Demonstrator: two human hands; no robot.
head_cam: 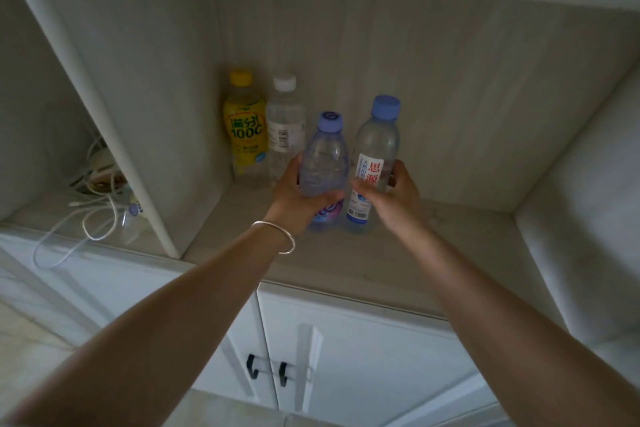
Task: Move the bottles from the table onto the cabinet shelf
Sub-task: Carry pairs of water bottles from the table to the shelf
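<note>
A pale wood-grain cabinet point(415, 87) fills most of the frame, its open shelf point(346, 263) running across the middle and two white doors with dark handles point(268, 373) at lower centre. A white upright divider point(104, 107) splits off a smaller compartment at the left, where a tangle of white cables point(86, 215) lies beside some small items too dim to name.

Two bare forearms reach up from the bottom corners to the centre of the frame. The left hand point(298, 198), a thin silver bangle point(277, 236) on its wrist, has its grip wrapped round a clear water bottle with a purple cap point(323, 163). The right hand point(394, 194) has its grip clamped on a taller clear bottle with a blue cap and a white label in red characters point(375, 149). Both bottles stand upright just beside each other, their bases at the shelf surface; whether they touch it I cannot tell.

Behind them, near the divider at centre, a yellow-capped yellow drink bottle point(245, 132) and a white-capped clear bottle point(284, 128) stand side by side on the shelf against the back panel.
</note>
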